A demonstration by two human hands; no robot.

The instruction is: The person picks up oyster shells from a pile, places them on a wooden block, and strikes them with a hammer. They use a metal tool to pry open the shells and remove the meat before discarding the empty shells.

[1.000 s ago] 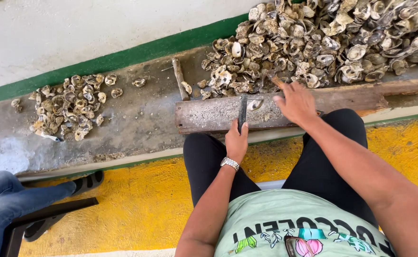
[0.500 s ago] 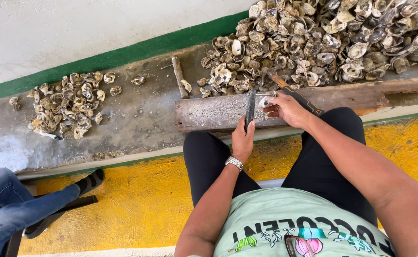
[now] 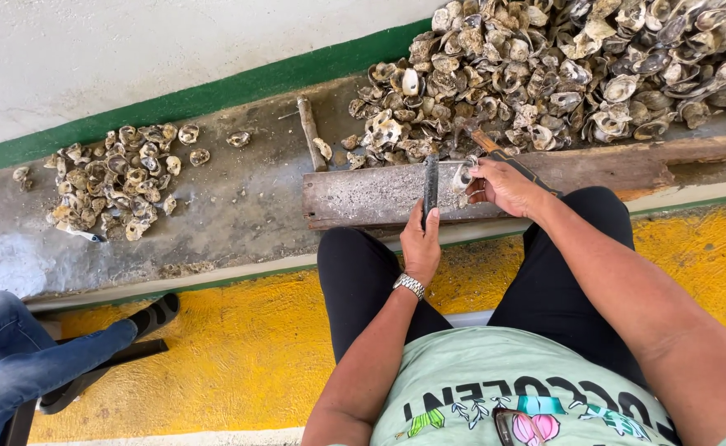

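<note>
While the left hand (image 3: 421,248) grips a dark flat blade (image 3: 430,188) upright, the right hand (image 3: 503,186) pinches a pale grey oyster shell (image 3: 462,177). Shell sits just right of the blade, on the weathered wooden plank (image 3: 363,196).

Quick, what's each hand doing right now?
Left hand: closed on a dark knife, blade up over the plank.
Right hand: closed on an oyster at the plank.

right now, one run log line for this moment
left hand: grips dark flat tool upright on wooden plank | right hand: holds oyster beside tool | big shell pile behind plank
</note>
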